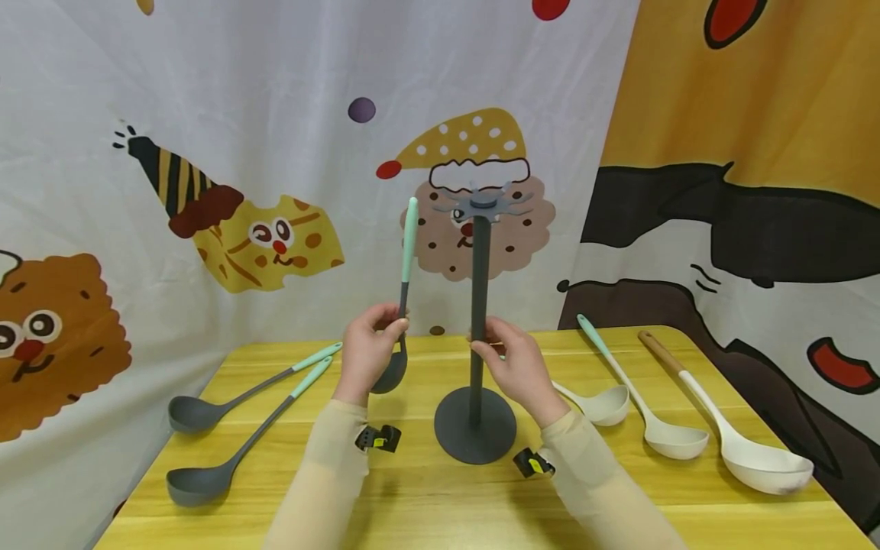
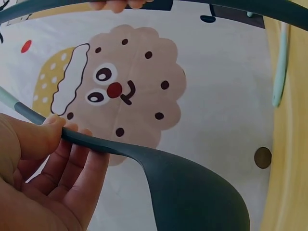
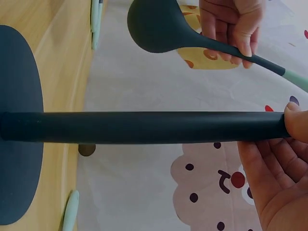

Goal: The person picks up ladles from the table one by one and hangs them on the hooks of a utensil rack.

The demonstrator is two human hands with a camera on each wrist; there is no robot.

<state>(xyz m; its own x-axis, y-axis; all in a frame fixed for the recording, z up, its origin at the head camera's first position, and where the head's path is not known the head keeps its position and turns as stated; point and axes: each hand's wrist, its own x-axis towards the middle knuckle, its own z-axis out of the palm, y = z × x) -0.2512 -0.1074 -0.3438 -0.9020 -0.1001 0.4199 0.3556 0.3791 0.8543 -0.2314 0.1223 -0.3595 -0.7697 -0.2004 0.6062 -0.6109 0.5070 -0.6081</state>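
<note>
In the head view, my left hand (image 1: 370,353) pinches the dark grey shaft of a ladle (image 1: 409,244) with a mint green handle. The ladle stands nearly upright, handle up and bowl down. Its dark bowl (image 2: 197,192) fills the lower right of the left wrist view. My right hand (image 1: 514,363) grips the post of a dark utensil stand (image 1: 480,290) between thumb and fingers. The stand has a round base (image 1: 474,451) on the table and a ring of grey hooks (image 1: 483,205) on top. These hooks hold nothing. The held ladle is left of the post.
On the wooden table (image 1: 412,504), two grey ladles (image 1: 199,485) with mint handles lie at the left. A small white ladle (image 1: 608,405), a white ladle with a mint handle (image 1: 677,441) and one with a wooden handle (image 1: 766,466) lie at the right. A cartoon-printed curtain (image 1: 289,69) hangs behind.
</note>
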